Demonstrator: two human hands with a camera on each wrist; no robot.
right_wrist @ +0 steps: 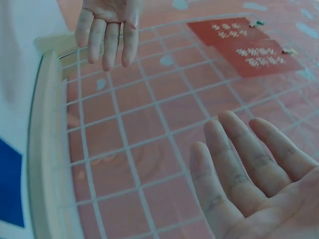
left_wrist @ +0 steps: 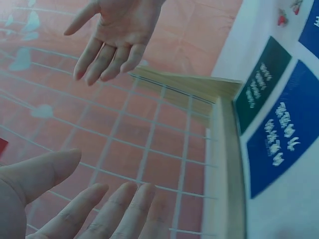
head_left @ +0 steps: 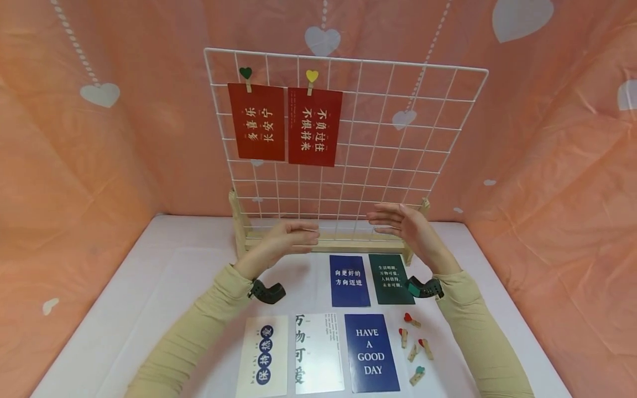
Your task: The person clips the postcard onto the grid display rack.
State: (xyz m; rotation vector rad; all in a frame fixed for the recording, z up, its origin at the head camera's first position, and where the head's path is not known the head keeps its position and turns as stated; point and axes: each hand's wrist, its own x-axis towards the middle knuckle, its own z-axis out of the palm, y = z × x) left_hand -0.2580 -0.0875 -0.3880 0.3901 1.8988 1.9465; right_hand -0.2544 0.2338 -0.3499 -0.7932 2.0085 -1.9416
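Observation:
Both hands are held up in front of a white wire grid, palms facing each other, fingers extended, nothing in either. The left hand is before the grid's lower left part; the right hand is before its lower right. In the left wrist view the right hand faces the left hand across a gap. Two red cards hang side by side at the grid's upper left, one under a green heart clip, the other under a yellow heart clip.
A wooden base supports the grid. On the white table lie a blue card, a green card, a cream card, a white card and a "HAVE A GOOD DAY" card. Several heart clothespins lie at right.

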